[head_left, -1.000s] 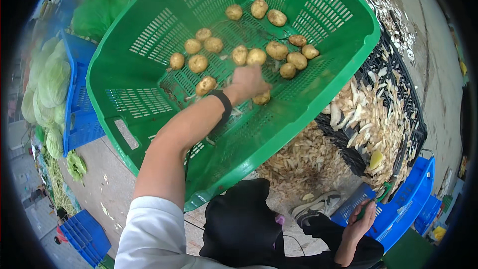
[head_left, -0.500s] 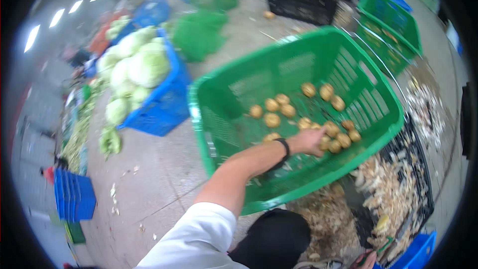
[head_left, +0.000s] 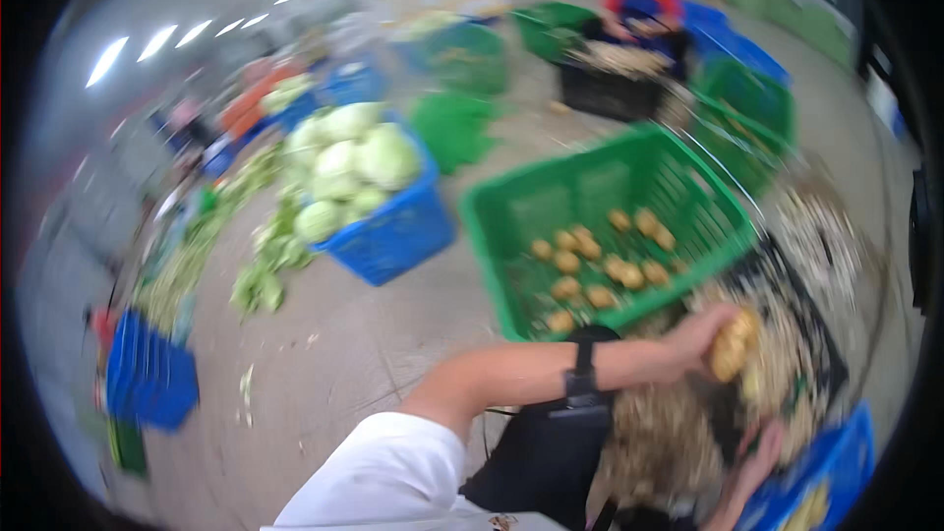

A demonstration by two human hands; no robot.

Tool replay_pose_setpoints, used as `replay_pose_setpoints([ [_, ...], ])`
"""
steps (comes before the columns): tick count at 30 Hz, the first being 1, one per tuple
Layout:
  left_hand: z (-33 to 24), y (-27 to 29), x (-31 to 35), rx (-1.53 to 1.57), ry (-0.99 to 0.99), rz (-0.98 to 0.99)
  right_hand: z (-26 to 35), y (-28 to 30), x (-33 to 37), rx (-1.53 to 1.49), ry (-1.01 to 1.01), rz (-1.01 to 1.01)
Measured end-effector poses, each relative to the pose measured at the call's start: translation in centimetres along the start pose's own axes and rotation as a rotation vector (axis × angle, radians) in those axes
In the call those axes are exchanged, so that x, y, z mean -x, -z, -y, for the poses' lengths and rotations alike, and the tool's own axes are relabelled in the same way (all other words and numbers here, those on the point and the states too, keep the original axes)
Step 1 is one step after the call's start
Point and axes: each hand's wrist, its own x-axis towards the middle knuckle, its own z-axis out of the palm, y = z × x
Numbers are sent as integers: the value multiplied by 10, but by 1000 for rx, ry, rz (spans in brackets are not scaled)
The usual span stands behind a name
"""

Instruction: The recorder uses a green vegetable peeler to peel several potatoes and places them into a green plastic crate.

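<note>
My left hand (head_left: 698,336) is closed around potatoes (head_left: 736,346), yellow-brown and held out to the right over a black crate (head_left: 836,359) filled with pale peelings. Lower down, my right hand (head_left: 763,450) is curled beside those peelings (head_left: 787,334). It grips a slim green-handled tool, smeared by motion; its kind does not show. Left of the peelings stands a large green basket (head_left: 492,275) with several loose potatoes (head_left: 629,273) on its bottom. A blue crate (head_left: 851,462) with some yellowish pieces in it sits by my right hand.
A blue crate of cabbages (head_left: 393,246) stands left of the green basket, with leaves (head_left: 261,285) beside it. Stacked blue crates (head_left: 152,374) are at far left. Beyond the basket, a person (head_left: 644,5) sits behind another black crate (head_left: 610,93). Scraps (head_left: 811,246) litter the floor at right.
My left hand has come up out of the green basket with potatoes and moved right, over the peelings. My right hand has come further into view. The whole view has shifted.
</note>
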Motion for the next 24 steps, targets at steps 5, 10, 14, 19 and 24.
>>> replay_pose_setpoints([
  [5, 60, -1, 1, 109, 191, -38, 33, -51, 21, 398, -41, 81],
  [10, 113, 4, -21, -18, 356, -20, 21, -21, 46, 726, 115, 35],
  [14, 119, -6, -21, -43, 422, -157, 7, -26, 53, 886, 314, 174],
  [19, 124, 18, -19, -5, 494, -9, -40, 3, 10, 1068, 95, 1],
  [24, 110, 27, -11, -32, 454, 5, -34, -8, 35, 832, -3, 7],
])
